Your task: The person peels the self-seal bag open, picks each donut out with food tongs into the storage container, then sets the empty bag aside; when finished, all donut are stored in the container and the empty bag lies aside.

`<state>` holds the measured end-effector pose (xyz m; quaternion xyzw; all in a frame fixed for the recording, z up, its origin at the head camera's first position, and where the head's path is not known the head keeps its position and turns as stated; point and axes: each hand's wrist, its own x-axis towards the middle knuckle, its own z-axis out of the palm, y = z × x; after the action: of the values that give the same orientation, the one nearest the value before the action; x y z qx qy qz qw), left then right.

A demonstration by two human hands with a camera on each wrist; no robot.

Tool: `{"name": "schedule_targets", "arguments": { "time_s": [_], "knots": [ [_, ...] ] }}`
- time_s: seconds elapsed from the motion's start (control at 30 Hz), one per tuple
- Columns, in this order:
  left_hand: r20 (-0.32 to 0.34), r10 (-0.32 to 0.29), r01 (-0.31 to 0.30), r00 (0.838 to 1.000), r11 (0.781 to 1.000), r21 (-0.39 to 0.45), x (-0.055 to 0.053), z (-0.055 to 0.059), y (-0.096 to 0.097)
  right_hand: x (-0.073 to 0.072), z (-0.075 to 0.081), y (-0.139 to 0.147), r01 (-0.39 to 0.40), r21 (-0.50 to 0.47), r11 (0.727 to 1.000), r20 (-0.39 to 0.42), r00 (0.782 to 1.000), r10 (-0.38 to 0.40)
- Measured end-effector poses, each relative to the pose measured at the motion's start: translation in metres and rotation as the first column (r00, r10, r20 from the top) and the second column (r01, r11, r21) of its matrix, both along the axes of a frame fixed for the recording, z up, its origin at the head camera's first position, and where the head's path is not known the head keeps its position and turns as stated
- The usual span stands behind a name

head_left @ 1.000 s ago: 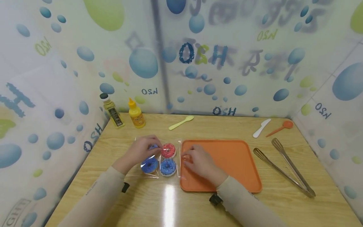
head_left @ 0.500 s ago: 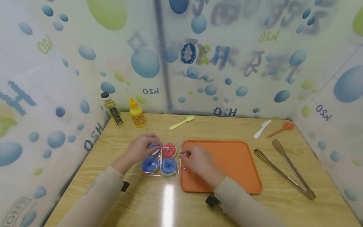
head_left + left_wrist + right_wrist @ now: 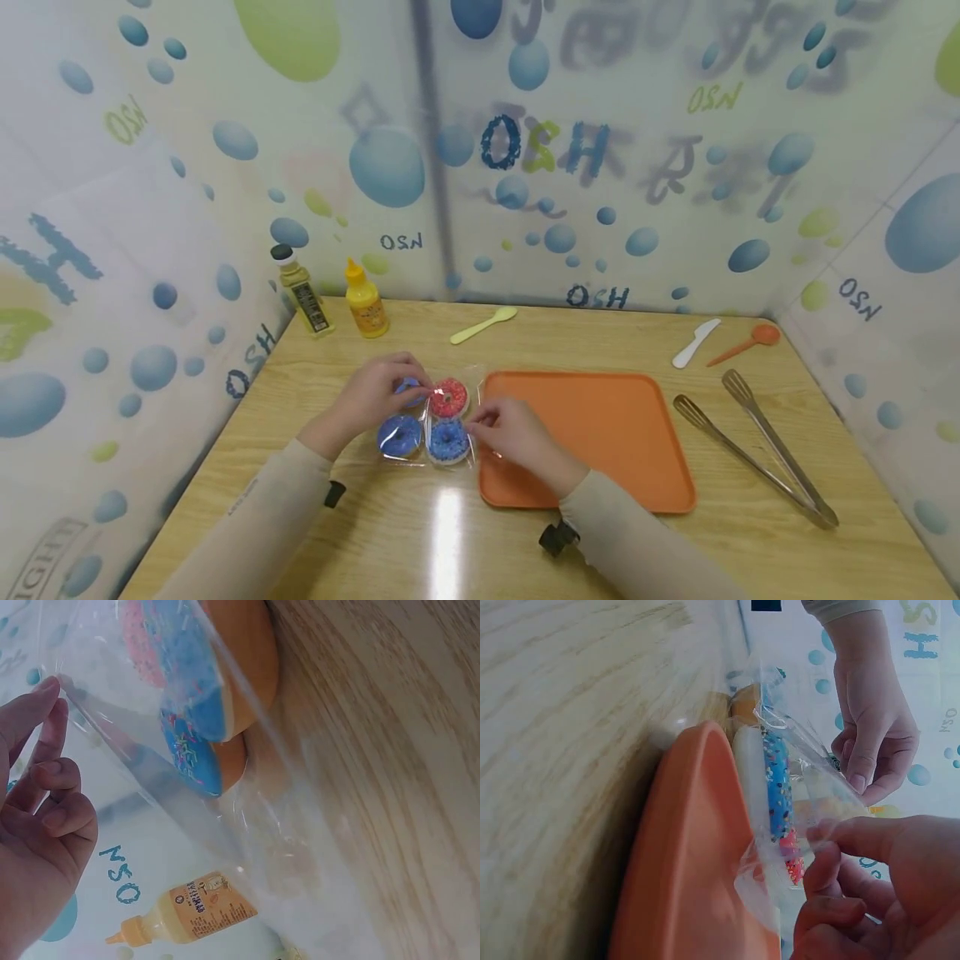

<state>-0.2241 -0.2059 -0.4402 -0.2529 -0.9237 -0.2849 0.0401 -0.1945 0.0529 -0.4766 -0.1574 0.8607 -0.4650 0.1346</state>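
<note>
A clear plastic bag (image 3: 247,847) holds several toy donuts. Inside are a pink sprinkled donut (image 3: 450,400), a blue sprinkled donut (image 3: 448,443) and a plainer blue donut (image 3: 399,436). Another blue donut (image 3: 408,393) is partly hidden behind my left fingers. My left hand (image 3: 381,386) pinches the raised film between thumb and forefinger above the donuts. On the bag's right side, my right hand (image 3: 517,433) pinches the film near the blue sprinkled donut; its other fingers curl loosely in the right wrist view. The orange tray (image 3: 600,442) lies under the right hand, alongside the bag.
An oil bottle (image 3: 306,296) and a yellow squeeze bottle (image 3: 366,307) stand at the back left. Behind the tray lies a yellow-green spoon (image 3: 483,326). To the right are a white knife (image 3: 696,343), an orange spoon (image 3: 753,340) and metal tongs (image 3: 780,450).
My right hand has moved left and slightly toward me, from over the tray's edge to the bag's right side. The left hand keeps its pinch on the film in nearly the same place.
</note>
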Motion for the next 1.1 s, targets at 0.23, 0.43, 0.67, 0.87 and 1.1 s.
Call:
{"name": "schedule_targets", "arguments": {
  "time_s": [0.23,0.43,0.67,0.87,1.1],
  "knots": [
    [-0.002,0.004,-0.004,1.0,1.0,-0.004,-0.002,-0.005,-0.001,0.006,0.0,0.004,0.059,-0.03,0.998,-0.083,0.995,-0.061],
    [-0.01,0.005,-0.005,1.0,1.0,-0.008,-0.004,-0.008,-0.002,0.014,0.005,0.007,0.067,-0.143,0.987,-0.13,0.988,-0.086],
    [-0.02,0.012,-0.013,1.0,1.0,-0.029,-0.001,-0.007,-0.003,0.019,0.007,0.009,0.075,-0.204,0.976,-0.093,0.991,-0.096],
    [-0.035,0.012,-0.013,0.999,0.999,-0.034,0.001,-0.005,-0.003,0.015,0.005,0.009,0.096,-0.2,0.975,-0.031,0.994,-0.104],
    [-0.037,0.016,-0.018,0.999,0.999,-0.043,0.0,-0.003,-0.001,0.013,0.006,0.024,-0.004,-0.234,0.972,-0.041,0.999,-0.006]
  ]
}}
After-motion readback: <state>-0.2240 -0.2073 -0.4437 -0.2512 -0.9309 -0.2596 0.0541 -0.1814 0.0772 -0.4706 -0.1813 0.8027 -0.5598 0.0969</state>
